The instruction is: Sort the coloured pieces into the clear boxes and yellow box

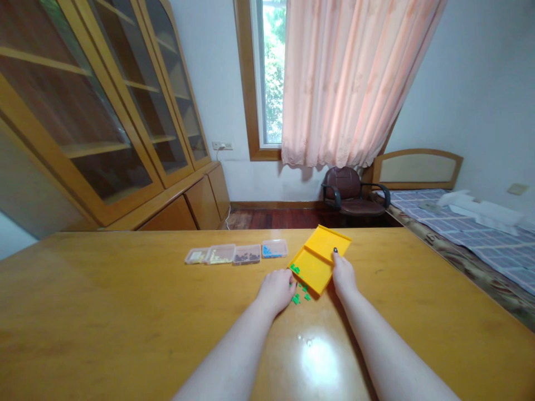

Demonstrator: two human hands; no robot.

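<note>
A yellow tray [314,262] lies on the wooden table [125,312], its far end tipped up. My right hand [343,275] grips its right edge, thumb on the rim. Small green pieces [296,269] sit at the tray's near left corner, and more green pieces [299,296] lie loose on the table just below it. My left hand [276,289] rests curled on the table beside these pieces, its fingertips touching them; whether it pinches one I cannot make out.
A row of several small clear containers [236,254] with yellow, dark and blue bits stands left of the tray. Beyond the table are a glass-door cabinet [104,122], a brown chair [351,192], a curtained window and a bed [468,223] on the right.
</note>
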